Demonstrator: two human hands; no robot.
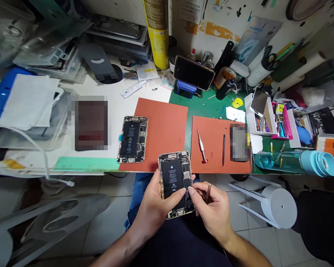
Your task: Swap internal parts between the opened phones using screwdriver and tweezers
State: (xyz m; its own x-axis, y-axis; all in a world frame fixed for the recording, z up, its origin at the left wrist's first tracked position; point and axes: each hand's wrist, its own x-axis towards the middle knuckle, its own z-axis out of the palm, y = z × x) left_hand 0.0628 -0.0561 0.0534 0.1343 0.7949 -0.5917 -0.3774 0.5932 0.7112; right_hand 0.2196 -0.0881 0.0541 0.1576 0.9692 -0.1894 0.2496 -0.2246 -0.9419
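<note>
An opened smartphone (pixel 171 178) with its black battery and circuit board bare is held over my lap, just off the table's front edge. My left hand (pixel 158 202) grips it from the left side, with the thumb lying across the battery. At the lower right, my right hand (pixel 211 205) holds the phone's edge, thumb tip pressed by the board. A narrow metal piece (pixel 208 191) shows among the right fingers; its kind is unclear. A second opened phone (pixel 130 141) lies on the left, partly on an orange mat (pixel 167 128).
On the right-hand orange mat (pixel 211 129) lie a screwdriver (pixel 201 146) and a black pry stick (pixel 223 150). A blue bottle (pixel 292 163) lies at the right edge. Behind, a phone (pixel 194 72) leans on a blue stand. A white stool (pixel 280 207) stands below.
</note>
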